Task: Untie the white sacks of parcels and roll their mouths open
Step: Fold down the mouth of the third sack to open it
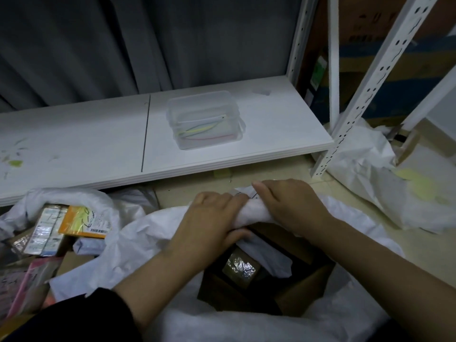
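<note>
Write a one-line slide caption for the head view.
Left hand and right hand grip a white sack's rolled rim above cardboard boxes.

dim, bluish light | soft focus | wide-angle bending at edges

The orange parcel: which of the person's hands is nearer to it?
Left. The left hand grips the rolled sack rim to the right of the orange parcel; the right hand grips the same rim farther right.
</note>
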